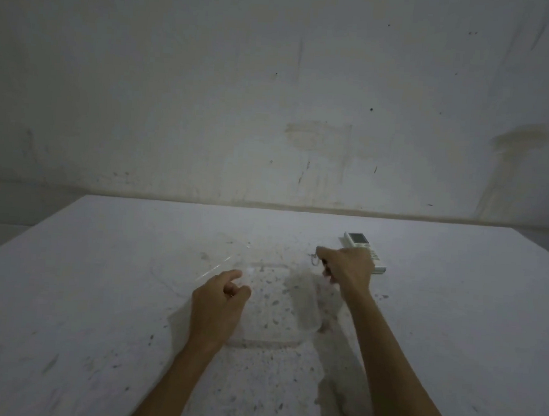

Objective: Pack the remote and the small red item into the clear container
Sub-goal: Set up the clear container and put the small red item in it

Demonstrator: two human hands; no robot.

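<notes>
A pale, speckled table [98,293] stands against a stained, scuffed whitish wall [210,89].

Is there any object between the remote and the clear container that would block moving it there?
No separate object shows there. Only the right hand sits between the remote and the clear container, closed around something small with a thin chain hanging out. The table along that path looks bare.
</notes>
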